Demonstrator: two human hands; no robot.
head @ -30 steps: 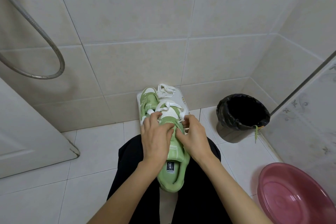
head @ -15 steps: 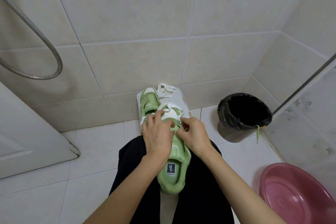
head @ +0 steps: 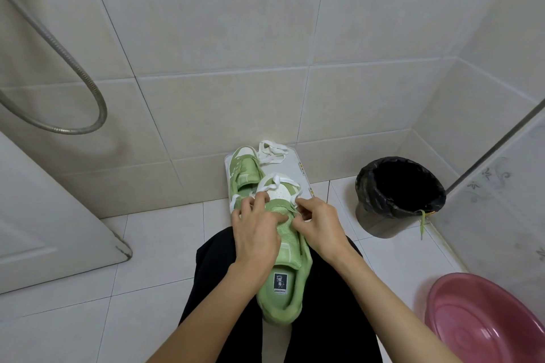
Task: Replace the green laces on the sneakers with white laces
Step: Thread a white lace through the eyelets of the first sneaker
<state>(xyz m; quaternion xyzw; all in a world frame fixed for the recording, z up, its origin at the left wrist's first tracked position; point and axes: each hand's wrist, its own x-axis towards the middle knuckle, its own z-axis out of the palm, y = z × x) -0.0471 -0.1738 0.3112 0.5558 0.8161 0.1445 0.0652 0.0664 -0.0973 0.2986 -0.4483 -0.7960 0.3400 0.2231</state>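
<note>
A green sneaker (head: 284, 271) lies on my lap, toe pointing away, with a white lace (head: 275, 183) looped across its toe end. My left hand (head: 255, 233) covers the sneaker's left side and pinches the lace near the eyelets. My right hand (head: 317, 222) pinches the lace on the right side of the tongue. The second green sneaker (head: 243, 169) stands on a white stool (head: 298, 163) just beyond, with a loose white lace (head: 272, 152) beside it. A green lace (head: 422, 222) hangs over the bin's rim.
A bin (head: 399, 194) lined with a black bag stands on the floor to the right. A pink basin (head: 486, 330) sits at the lower right. A shower hose (head: 59, 68) curves at the left above a white door (head: 44, 215). Tiled walls close in ahead.
Both hands have shifted slightly up the sneaker toward the toe, still working the white lace. The sneaker stays on my lap.
</note>
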